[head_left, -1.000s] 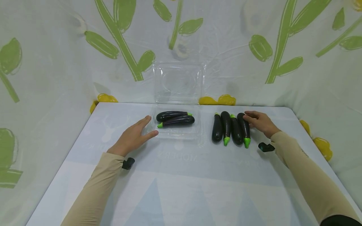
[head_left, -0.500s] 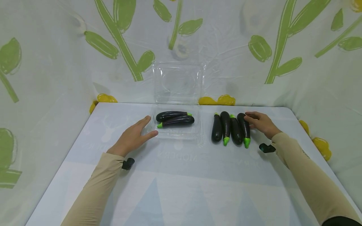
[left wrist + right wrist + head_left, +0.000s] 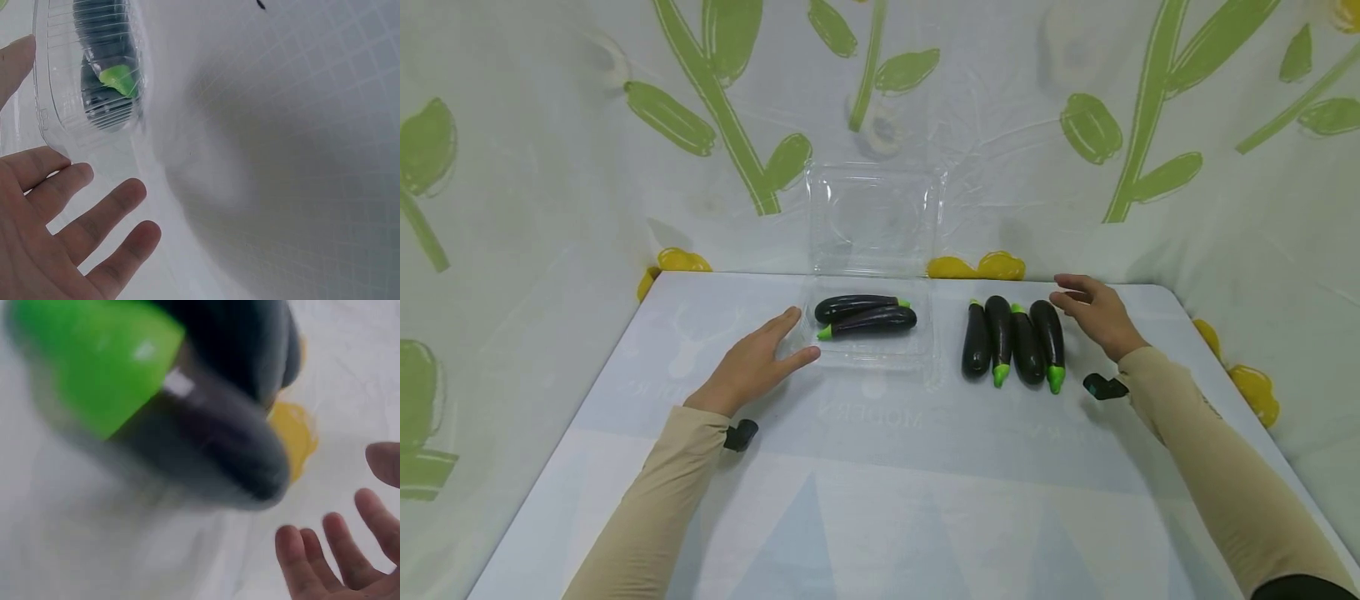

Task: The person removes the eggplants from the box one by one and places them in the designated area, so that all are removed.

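Note:
Two dark eggplants with green stem ends lie in a clear plastic clamshell box, its lid raised at the back. My left hand is at the box's left side, fingers spread; in the left wrist view the thumb and fingertips are by its rim, and whether they touch it I cannot tell. To the right, several eggplants stand in a row on the table. My right hand is just beside the rightmost eggplant, fingers loosely extended and apart from it. In the right wrist view that eggplant looms large and blurred.
The white table has faint printed blue triangles and ends at a patterned curtain behind. A dark wrist camera is strapped on the left wrist, and another camera on the right.
My right hand has drawn slightly up and away from the rightmost eggplant, its fingers moving off the top end. The left hand and the eggplants stay where they were.

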